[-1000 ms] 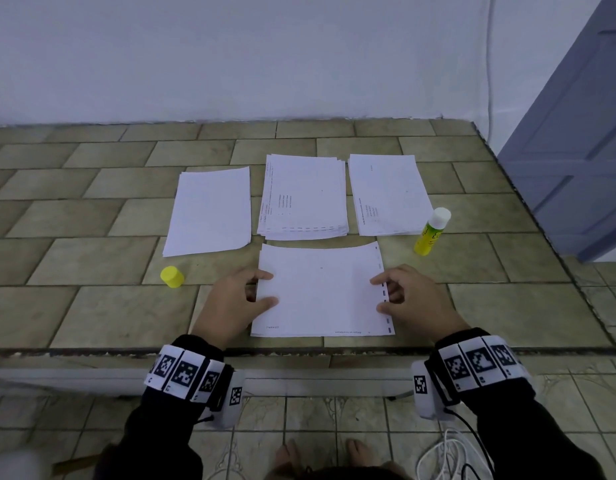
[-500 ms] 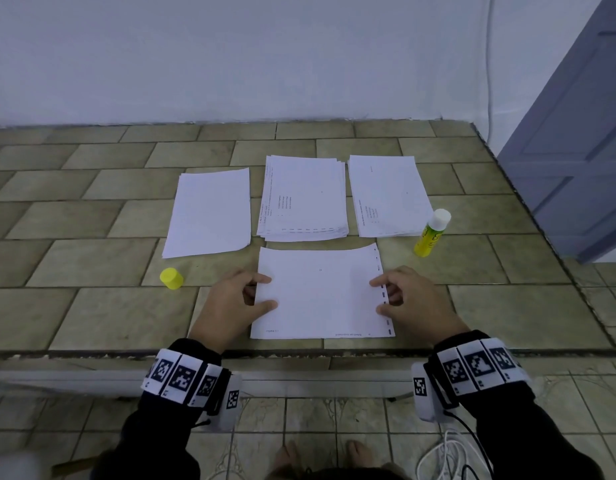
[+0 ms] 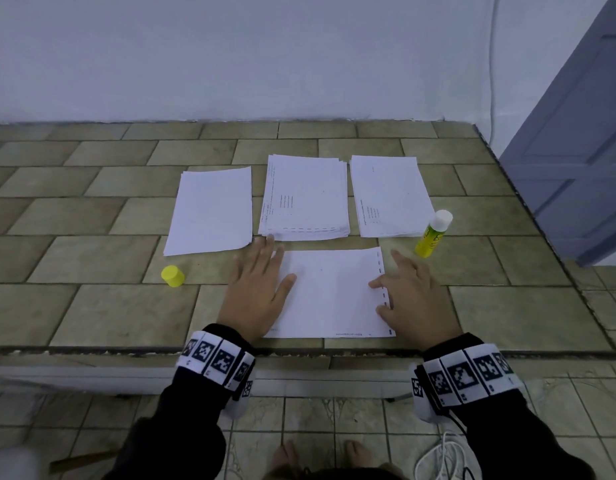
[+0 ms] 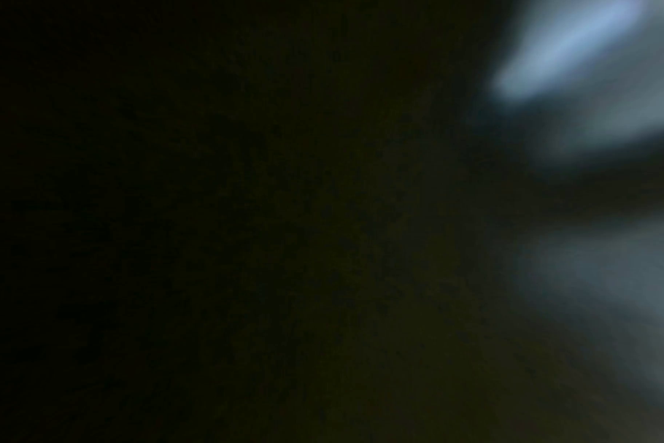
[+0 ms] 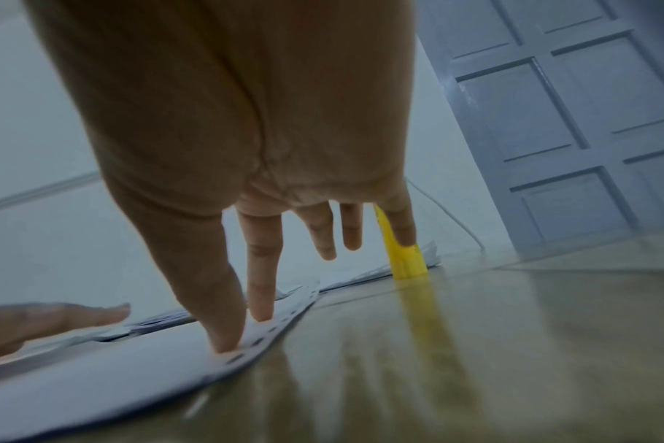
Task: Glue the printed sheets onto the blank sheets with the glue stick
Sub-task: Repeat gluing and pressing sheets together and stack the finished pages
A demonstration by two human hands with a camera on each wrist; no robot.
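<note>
The white printed sheet with a dashed right edge (image 3: 334, 292) lies flat near the front edge of the tiled beige table (image 3: 92, 306), long axis left-right, w/ the left hand (image 3: 256, 292) resting flat on its left edge and the right hand (image 3: 415, 299) on its right edge, fingers of both stretched out, gripping nothing. The yellow glue stick w/ white top (image 3: 432, 233) stands nearly upright, top leaning a bit right, just beside the right paper stack (image 3: 389, 195), while its yellow cap (image 3: 172, 276) sits well apart at the left.

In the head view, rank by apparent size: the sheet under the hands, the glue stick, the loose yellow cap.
1. Sheet under the hands
2. Glue stick
3. Yellow cap
</note>
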